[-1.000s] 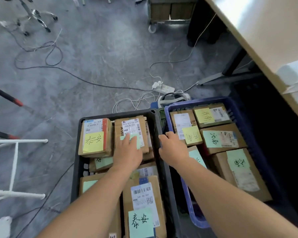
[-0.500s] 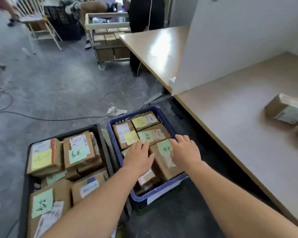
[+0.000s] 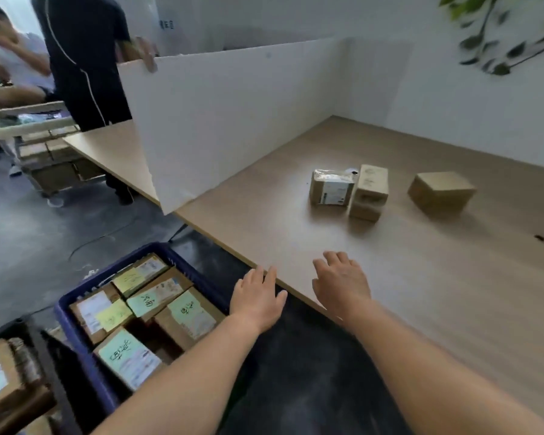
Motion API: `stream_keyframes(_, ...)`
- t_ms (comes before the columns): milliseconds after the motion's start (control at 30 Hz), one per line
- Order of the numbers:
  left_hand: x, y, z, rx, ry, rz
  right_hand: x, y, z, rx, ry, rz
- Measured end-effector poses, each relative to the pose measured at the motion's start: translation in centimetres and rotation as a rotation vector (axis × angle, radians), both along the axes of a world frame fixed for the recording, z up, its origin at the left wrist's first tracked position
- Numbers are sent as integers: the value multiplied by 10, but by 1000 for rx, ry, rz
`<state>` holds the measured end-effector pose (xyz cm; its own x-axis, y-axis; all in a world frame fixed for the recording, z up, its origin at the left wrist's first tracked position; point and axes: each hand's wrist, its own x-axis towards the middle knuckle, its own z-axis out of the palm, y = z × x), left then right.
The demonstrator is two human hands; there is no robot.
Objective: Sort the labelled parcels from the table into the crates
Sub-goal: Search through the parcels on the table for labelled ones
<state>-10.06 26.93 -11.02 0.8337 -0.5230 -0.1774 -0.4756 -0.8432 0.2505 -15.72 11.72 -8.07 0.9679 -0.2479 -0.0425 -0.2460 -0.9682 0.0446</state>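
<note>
Both hands, left hand [image 3: 258, 298] and right hand [image 3: 341, 282], hover open-fingered and empty at the bench [image 3: 421, 277] edge, three parcels [image 3: 366, 191] lying beyond, blue crate [image 3: 85, 337] alongside.

bare table [image 3: 390, 277] ahead — white divider [image 3: 233, 120] flanks left.

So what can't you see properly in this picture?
- Head view: the plain box shows no label; any label is on a hidden side.
- The label on the taped parcel is too small and blurry to read.
- The black crate is cut off by the left edge.
- Parcels deep in the blue crate are covered by the top ones.
- Neither the left hand nor the right hand shows its palm.
</note>
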Motion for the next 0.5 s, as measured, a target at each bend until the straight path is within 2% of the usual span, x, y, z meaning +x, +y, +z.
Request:
stream_keyframes(267,-23,-94,4,-7,13,-148,-43,-90,7,6,-38,-151)
stream_keyframes(500,1,-149,5,6,10,-218,-38,-145,-5,53,-55,-295)
